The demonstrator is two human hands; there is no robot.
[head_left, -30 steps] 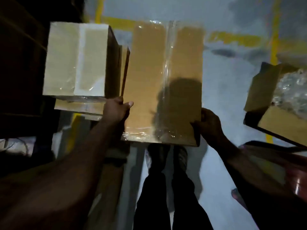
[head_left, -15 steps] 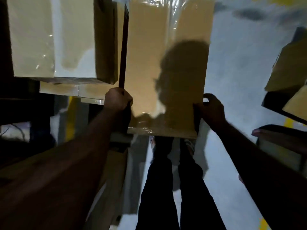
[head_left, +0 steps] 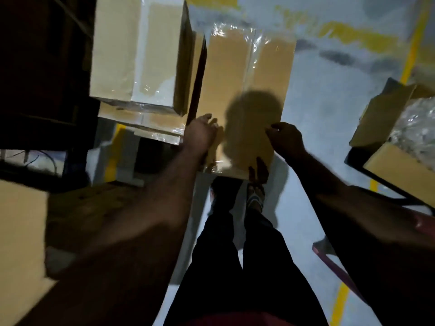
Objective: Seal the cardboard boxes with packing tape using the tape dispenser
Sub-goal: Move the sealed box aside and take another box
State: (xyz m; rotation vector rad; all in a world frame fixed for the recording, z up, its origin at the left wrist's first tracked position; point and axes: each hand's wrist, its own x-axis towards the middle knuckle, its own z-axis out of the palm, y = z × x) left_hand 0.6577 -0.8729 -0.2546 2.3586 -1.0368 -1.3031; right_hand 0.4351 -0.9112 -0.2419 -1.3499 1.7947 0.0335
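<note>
A tall cardboard box [head_left: 247,74] with clear tape down its middle seam lies on the pale floor in front of my feet, right beside a stack of boxes. My left hand [head_left: 200,135] rests on the box's near left edge with its fingers stretched forward. My right hand [head_left: 286,137] is at the near right edge, its fingers loosely curled with the tips touching the top, and grips nothing that I can see. No tape dispenser is in view.
A stack of sealed boxes [head_left: 138,55] stands at the left, touching the central box. An open box [head_left: 381,118] with bubble wrap [head_left: 416,128] sits at the right. Flat cardboard [head_left: 21,243] lies at the lower left. Yellow lines [head_left: 412,48] cross the floor.
Both hands gripped the box's sides before. Now the box sits beside the stack and both hands have loosened and shifted onto its top edges.
</note>
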